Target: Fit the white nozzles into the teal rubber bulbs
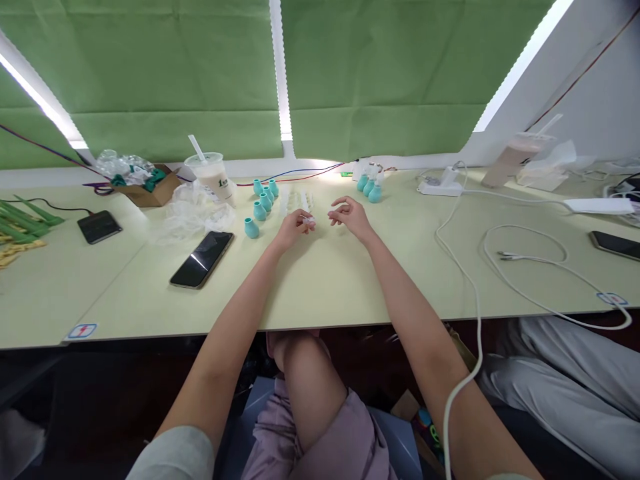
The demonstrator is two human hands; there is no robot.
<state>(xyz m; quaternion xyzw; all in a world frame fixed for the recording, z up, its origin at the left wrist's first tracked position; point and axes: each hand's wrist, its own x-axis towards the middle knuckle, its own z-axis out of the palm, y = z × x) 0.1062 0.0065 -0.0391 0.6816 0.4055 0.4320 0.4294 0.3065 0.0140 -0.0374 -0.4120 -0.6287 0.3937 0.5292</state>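
Observation:
My left hand (296, 229) is closed in a pinch on a small whitish translucent piece (309, 220) just above the table. My right hand (351, 217) hovers a little to the right with its fingers curled but apart, and I see nothing between them. Beyond the hands lie several pale translucent strips (304, 200), too small to make out in detail. To the left of my left hand stand several turquoise little vases (259, 211), one of them closer to me. More turquoise vases, with light-coloured tops (375, 193), stand behind my right hand.
A black phone (202, 259) and a crumpled clear plastic bag (193, 212) lie at left, near a drink cup (214, 177) and a cardboard box (150, 193). At right are a power strip (440, 189), a looping white cable (470, 280) and another person's leg (565, 380).

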